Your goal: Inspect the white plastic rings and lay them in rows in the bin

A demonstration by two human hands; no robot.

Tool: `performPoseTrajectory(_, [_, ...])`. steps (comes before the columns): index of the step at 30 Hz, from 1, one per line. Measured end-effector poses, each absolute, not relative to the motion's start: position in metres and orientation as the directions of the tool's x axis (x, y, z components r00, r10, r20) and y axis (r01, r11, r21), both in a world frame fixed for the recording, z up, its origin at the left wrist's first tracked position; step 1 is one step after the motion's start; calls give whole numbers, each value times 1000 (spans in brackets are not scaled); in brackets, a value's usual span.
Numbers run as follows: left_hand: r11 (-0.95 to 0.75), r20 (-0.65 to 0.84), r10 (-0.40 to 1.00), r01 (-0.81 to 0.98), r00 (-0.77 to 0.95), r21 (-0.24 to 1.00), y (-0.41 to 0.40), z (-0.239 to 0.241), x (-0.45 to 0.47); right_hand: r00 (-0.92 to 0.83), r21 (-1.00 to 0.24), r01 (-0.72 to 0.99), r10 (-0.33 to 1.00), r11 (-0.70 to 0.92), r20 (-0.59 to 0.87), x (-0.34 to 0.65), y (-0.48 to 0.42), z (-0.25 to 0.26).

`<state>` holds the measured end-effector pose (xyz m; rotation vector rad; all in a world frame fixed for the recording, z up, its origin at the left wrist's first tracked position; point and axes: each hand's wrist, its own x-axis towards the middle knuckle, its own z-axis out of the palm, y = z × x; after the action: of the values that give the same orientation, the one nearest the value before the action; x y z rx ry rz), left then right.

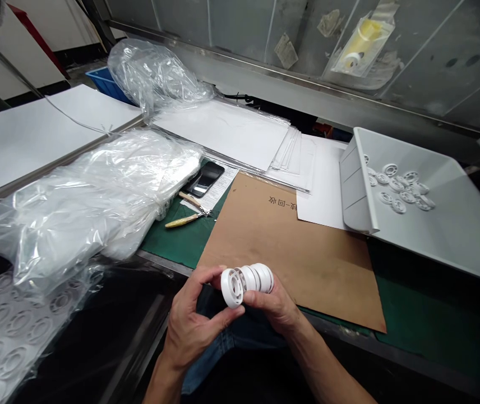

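Near the front edge of the cardboard sheet [290, 258], both my hands are close together around white plastic rings. My left hand [192, 314] pinches one white ring [232, 288] between thumb and fingers, its slotted face turned partly toward me. My right hand [280, 306] is wrapped round a short row of several similar white rings [255, 278], set face to face, with its thumb along the near side. The single ring sits right at the left end of that row; whether they touch I cannot tell. The right fingers are partly hidden behind the rings.
A grey bin [442, 235] at right holds several loose white rings [400, 188]. Side cutters [187, 216] and a phone [205, 178] lie left of the cardboard. Clear plastic bags [97, 191] cover the left side; bagged rings [13, 331] lie lower left. White sheets [227, 132] are stacked behind.
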<state>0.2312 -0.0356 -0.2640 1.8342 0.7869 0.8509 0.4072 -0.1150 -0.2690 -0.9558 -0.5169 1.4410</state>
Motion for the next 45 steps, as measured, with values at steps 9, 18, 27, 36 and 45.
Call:
performPoseTrajectory(9, [-366, 227, 790, 141, 569, 920, -36, -267, 230, 133, -812, -568, 958, -136, -253, 407, -116, -271])
performPoseTrajectory(18, [-332, 185, 827, 196, 531, 923, -39, -270, 229, 149, -793, -598, 956, -117, -254, 404, -117, -275])
performPoseTrajectory(27, [-313, 154, 828, 217, 538, 925, -40, -271, 227, 175, -798, -591, 946, -119, -271, 403, -118, -272])
performPoseTrajectory(36, [-213, 91, 865, 199, 493, 957, -39, -268, 229, 168, -787, -605, 947, -119, -273, 402, -120, -273])
performPoseTrajectory(45, [-27, -67, 850, 171, 522, 985, -36, -264, 228, 203, -804, -591, 951, -71, -234, 402, -122, -273])
